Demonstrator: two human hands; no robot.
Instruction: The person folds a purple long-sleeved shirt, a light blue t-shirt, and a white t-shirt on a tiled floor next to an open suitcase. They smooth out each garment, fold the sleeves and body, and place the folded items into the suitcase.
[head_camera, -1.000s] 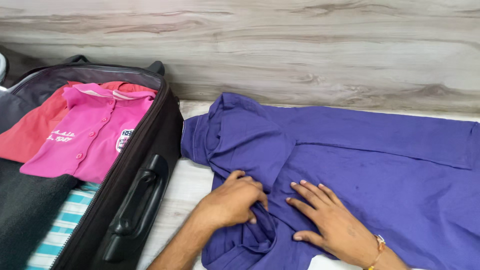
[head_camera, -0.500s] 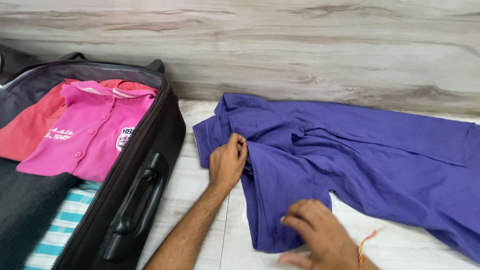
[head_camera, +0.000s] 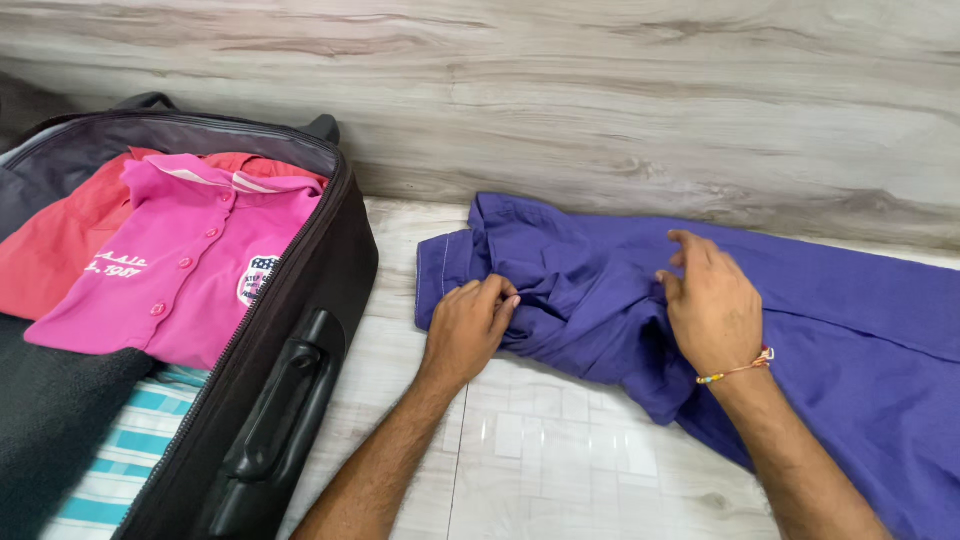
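The left hand (head_camera: 467, 330) holds a narrow grip, fingers curled and pinching a fold of the purple shirt (head_camera: 820, 320) near its collar end. The right hand (head_camera: 712, 300) rests on the same shirt further to the right, fingers bent down into the bunched cloth and gathering it; a thin beaded bracelet (head_camera: 738, 370) circles its wrist. The purple shirt lies crumpled between the two hands and spreads flatter toward the right edge of the view, on a pale wood-patterned floor (head_camera: 540, 450) at the foot of a grey wood-grain wall (head_camera: 600, 100). To the left, just beside the shirt, stands an open dark suitcase (head_camera: 300, 370) with a black handle on its near side. Inside it lie a pink polo shirt (head_camera: 185, 270) over a coral garment (head_camera: 60, 260), a dark grey cloth (head_camera: 50, 420) and a teal checked cloth (head_camera: 120, 460).
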